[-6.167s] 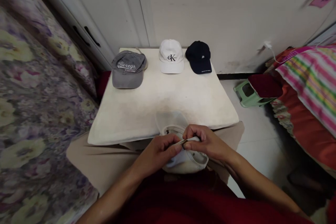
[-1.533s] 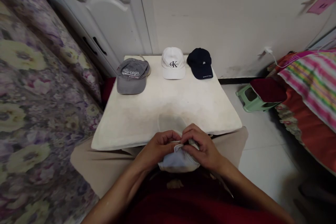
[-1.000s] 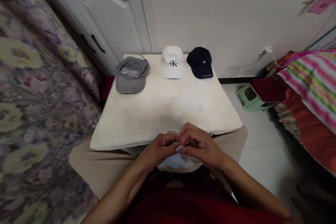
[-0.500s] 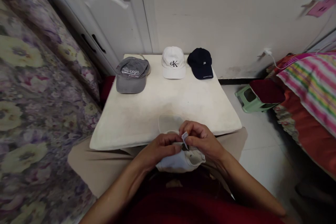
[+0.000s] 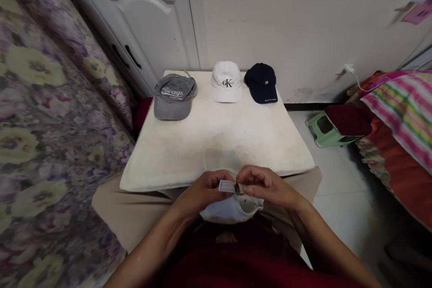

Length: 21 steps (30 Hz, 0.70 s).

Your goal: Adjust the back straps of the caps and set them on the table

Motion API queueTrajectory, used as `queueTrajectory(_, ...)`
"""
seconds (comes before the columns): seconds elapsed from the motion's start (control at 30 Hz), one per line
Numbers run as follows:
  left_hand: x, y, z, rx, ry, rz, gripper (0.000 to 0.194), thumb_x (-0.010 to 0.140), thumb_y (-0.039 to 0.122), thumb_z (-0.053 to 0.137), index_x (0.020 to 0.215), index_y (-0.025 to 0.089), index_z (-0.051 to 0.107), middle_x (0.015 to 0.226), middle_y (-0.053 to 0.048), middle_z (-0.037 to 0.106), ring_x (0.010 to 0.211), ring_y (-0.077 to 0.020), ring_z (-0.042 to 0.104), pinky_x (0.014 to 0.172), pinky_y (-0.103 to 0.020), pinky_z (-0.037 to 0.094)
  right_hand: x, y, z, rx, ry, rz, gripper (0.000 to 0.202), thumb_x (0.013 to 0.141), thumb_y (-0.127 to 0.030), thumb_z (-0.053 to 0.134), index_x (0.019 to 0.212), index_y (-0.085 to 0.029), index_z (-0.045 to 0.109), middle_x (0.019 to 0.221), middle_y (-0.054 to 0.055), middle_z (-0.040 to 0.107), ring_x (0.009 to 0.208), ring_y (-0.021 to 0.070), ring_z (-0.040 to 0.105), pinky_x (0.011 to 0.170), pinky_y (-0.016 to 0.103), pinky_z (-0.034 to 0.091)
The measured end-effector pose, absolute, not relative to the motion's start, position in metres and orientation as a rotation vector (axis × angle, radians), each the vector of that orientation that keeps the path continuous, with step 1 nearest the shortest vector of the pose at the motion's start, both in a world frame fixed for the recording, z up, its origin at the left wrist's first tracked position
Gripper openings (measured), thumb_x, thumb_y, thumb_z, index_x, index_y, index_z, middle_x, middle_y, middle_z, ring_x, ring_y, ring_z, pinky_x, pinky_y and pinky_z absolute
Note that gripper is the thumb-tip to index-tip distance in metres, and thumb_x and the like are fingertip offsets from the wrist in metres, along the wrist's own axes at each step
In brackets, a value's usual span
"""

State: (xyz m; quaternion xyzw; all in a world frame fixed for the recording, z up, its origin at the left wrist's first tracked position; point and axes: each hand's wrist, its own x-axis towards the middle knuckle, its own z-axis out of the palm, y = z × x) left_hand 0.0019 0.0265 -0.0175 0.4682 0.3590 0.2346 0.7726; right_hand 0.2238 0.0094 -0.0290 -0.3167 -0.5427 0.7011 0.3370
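Note:
A pale baseball cap (image 5: pixel 221 211) lies in my lap at the table's near edge, its brim (image 5: pixel 219 158) pointing away over the tabletop. My left hand (image 5: pixel 212 186) pinches the light back strap (image 5: pixel 227 186) of this cap, whose end lies flat across the fingers. On the other side of the dark metal buckle (image 5: pixel 239 188), my right hand (image 5: pixel 265 184) grips the strap near the buckle with thumb and fingers closed. Part of the cap's crown is hidden under my hands.
Along the table's (image 5: pixel 216 130) far edge stand a grey cap (image 5: pixel 173 96), a white cap (image 5: pixel 227 82) and a navy cap (image 5: pixel 261 83). A floral curtain (image 5: pixel 50 121) hangs at left. To the right are a green stool (image 5: pixel 324 126) and a bed (image 5: pixel 405 144).
The strap end, upright at my right fingers before, now lies leftward across my left fingers. My right hand has moved slightly right and down. The view has shifted a little.

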Motion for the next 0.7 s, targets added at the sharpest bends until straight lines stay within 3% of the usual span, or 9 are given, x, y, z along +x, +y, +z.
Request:
queueTrajectory(0.13,0.0014,0.0257,-0.0214,0.936,0.803,0.513,0.016,0.065,0.024,0.080,0.075,0.017,0.070,0.066,0.003,0.058,0.060,-0.0093,0.045,0.056,-0.021,0.031,0.2201,0.0066,-0.0340,-0.852,-1.358,1.963,0.018,0.085,-0.032,0.073,0.090,-0.018,0.064,0.073,-0.003,0.056,0.060,0.0083,0.045,0.055,0.022,0.035)
queueTrajectory(0.27,0.0007,0.0255,-0.0219,0.951,0.836,0.454,0.013,0.073,0.028,0.076,0.076,0.017,0.070,0.064,0.002,0.062,0.055,-0.0085,0.047,0.055,-0.022,0.033,0.2152,0.0067,-0.0352,-0.847,-1.304,1.935,0.019,0.085,-0.032,0.073,0.083,-0.017,0.062,0.068,-0.004,0.054,0.058,0.0077,0.042,0.052,0.021,0.029)
queueTrajectory(0.7,0.0033,0.0282,-0.0218,0.980,0.842,0.380,0.019,0.075,0.033,0.075,0.072,0.014,0.070,0.058,0.003,0.058,0.051,-0.0075,0.045,0.051,-0.021,0.031,0.2179,0.0076,-0.0271,-0.933,-1.371,1.909,0.008,0.083,-0.023,0.070,0.082,-0.016,0.066,0.068,-0.003,0.060,0.057,0.0076,0.047,0.053,0.020,0.035)
